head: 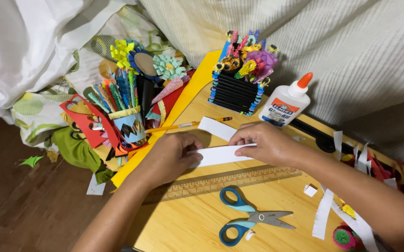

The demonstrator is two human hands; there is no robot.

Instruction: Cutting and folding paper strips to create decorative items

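Scissors (247, 215) idle below grip; both hands, left hand (171, 156) and right hand (267, 143), pinching white paper strip (218, 155), fold half-formed, glue bottle (286, 101) untouched.

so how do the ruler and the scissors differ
The ruler is long, straight and wooden; the scissors are shorter, metal-bladed with blue handles. The ruler lies just below the left hand and right hand; the scissors lie nearer the camera, untouched. Both lie flat on the wooden table.
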